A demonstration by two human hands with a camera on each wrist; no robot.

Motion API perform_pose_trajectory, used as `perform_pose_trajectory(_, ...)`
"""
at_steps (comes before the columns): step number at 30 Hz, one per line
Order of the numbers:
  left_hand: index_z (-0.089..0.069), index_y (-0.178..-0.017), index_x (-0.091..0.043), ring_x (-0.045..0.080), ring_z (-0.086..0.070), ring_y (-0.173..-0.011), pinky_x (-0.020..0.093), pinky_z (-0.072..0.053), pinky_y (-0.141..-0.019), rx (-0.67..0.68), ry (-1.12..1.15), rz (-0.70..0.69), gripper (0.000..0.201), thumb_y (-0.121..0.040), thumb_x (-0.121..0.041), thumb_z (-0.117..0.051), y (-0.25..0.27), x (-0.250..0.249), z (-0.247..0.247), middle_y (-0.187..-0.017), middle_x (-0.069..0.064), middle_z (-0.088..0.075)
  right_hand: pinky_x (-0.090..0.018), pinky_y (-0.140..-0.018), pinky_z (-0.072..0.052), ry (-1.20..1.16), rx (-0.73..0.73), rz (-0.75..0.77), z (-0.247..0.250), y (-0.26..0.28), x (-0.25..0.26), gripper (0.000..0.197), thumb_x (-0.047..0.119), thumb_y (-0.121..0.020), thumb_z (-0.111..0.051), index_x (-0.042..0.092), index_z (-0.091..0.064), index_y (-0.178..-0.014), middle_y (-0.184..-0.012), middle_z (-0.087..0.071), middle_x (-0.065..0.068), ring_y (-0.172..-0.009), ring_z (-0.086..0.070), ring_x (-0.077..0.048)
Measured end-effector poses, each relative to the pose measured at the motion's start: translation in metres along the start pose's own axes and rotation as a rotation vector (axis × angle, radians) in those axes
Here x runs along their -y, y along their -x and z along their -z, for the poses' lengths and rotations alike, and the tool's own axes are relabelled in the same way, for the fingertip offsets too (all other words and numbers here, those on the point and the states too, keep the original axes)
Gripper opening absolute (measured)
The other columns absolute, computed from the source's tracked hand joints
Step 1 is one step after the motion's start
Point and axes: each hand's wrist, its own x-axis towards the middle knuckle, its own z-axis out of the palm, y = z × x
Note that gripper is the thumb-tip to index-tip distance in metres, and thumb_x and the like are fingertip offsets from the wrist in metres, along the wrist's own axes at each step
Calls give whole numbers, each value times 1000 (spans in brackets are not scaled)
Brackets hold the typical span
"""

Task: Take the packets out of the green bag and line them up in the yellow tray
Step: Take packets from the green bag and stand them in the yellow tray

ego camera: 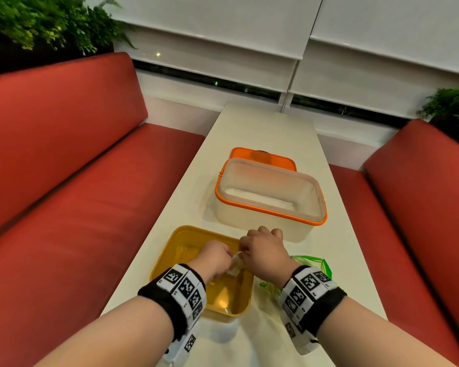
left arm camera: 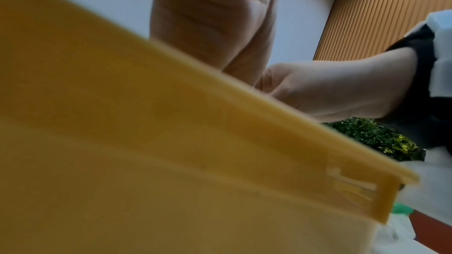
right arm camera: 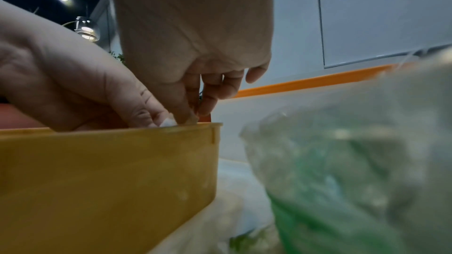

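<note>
While both hands [ego camera: 215, 256] [ego camera: 265, 250] pinch a packet [ego camera: 235, 266] — seemingly one — it hangs over the yellow tray [ego camera: 180, 234].

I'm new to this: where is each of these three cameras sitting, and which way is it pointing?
Head: worn on the head, looking down the table; both forearms show, left hand and right hand pinching a packet over the yellow tray.
Left wrist: low beside the tray's outer wall, looking up; both hands show.
Right wrist: low between tray and green bag; both hands' fingers show.
Shared: tray and both hands.

Yellow tray [ego camera: 182, 235], green bag [ego camera: 319, 264], orange-rimmed box [ego camera: 272, 211], red seats [ego camera: 64, 181]
</note>
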Motion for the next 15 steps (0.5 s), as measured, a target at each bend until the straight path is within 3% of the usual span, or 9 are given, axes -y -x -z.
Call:
perform_pose_trajectory(3, -67, -111, -13, 28, -65, -98, 35, -54, -80, -15, -22, -10, 25, -87, -10, -61, 1, 1, 1, -110, 11, -67, -39, -83, -26, 37, 31, -10, 1, 2, 0, 24, 27, -88, -45, 23, -67, -97, -99, -63, 1, -102, -45, -23)
perform_pose_trajectory(7, -66, -111, -17, 22, -61, -105, 31, -52, -87, -109, -18, -37, 27, -84, -15, -67, 1, 7, 14, -116, 5, -65, -41, -85, -26, 119, 84, -8, 5, -1, 5, 29, 31, -87, -45, 18, -69, -96, -97, -63, -1, -100, -45, -24)
perform_pose_trajectory(11, -66, -96, -20, 22, -63, -97, 30, -51, -80, -144, 26, -55, 17, -81, -18, -72, 5, 14, 29, -106, 6, -67, -42, -89, -25, 247, 126, 9, 5, -4, 13, 24, 24, -85, -48, 14, -68, -95, -96, -62, -3, -102, -45, -26)
perform_pose_trajectory(15, -63, -87, -21, 17, -57, -78, 27, -46, -70, -155, 67, -71, 11, -81, -17, -72, 9, 20, 34, -98, 7, -68, -44, -93, -25, 295, 108, 24, 3, -5, 17, 24, 19, -85, -47, 13, -68, -94, -97, -62, -5, -103, -44, -28)
